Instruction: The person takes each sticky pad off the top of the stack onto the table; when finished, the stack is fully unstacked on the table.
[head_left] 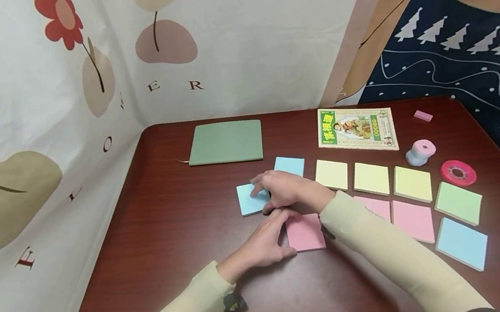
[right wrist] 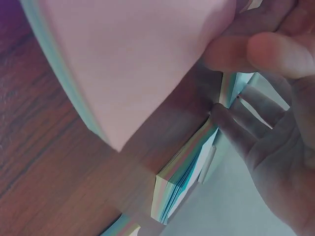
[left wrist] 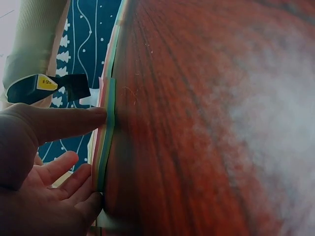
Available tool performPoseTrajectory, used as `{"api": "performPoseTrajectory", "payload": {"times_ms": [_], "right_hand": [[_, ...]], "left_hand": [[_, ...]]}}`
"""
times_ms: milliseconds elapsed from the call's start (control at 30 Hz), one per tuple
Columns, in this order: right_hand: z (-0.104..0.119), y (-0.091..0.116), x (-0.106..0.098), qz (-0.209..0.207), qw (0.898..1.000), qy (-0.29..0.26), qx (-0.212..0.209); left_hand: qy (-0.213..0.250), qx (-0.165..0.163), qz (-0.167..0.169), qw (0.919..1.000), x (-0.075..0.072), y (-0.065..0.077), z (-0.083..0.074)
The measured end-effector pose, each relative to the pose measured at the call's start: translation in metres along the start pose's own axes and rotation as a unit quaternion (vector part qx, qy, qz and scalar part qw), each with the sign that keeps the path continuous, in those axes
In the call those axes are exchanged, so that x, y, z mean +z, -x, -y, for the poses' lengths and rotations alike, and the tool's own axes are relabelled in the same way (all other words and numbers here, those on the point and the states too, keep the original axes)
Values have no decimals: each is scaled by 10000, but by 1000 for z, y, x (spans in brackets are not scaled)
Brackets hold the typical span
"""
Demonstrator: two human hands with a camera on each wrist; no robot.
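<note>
In the head view, my left hand (head_left: 264,242) holds a pink sticky note pad (head_left: 305,233) by its left side, thumb at the near edge and fingers at the far edge. The left wrist view shows thumb and fingertips against the pad's layered coloured edge (left wrist: 109,123). My right hand (head_left: 285,189) reaches over it, its fingertips at a blue sticky note pad (head_left: 246,200) and its thumb low by that pad's near right corner. Behind the right hand lies another blue pad (head_left: 291,165), partly covered. In the right wrist view, the right fingers (right wrist: 236,128) are spread and fairly straight.
Several yellow pads (head_left: 370,179), pink pads (head_left: 413,221), a green pad (head_left: 459,203) and a blue pad (head_left: 462,243) lie to the right. Farther back are a green notebook (head_left: 226,142), an illustrated booklet (head_left: 356,129), a pink eraser-like block (head_left: 423,115), a spool-shaped item (head_left: 420,153) and a pink tape roll (head_left: 458,172).
</note>
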State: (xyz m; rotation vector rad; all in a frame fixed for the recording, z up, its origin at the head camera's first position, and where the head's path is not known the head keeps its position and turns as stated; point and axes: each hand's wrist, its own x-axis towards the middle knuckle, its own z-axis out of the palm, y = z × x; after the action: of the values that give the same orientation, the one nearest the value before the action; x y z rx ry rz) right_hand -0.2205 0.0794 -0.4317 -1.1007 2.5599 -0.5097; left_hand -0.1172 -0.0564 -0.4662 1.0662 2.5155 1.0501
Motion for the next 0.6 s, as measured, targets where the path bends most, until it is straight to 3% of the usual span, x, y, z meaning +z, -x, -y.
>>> {"api": "performPoseTrajectory", "payload": {"times_ms": [300,467,600], "right_hand": [[-1,8,4,-159,9997,-32,-201],[0,19,0,-548,9978,-196,-313],[0,35,-7,-972,9939,-412,-312]], "left_hand": [[-1,-177,67,9998,0,1,1],[2,-217,60,9997,-1,1,1],[263,-258,3,9993,-2,1,2]]}}
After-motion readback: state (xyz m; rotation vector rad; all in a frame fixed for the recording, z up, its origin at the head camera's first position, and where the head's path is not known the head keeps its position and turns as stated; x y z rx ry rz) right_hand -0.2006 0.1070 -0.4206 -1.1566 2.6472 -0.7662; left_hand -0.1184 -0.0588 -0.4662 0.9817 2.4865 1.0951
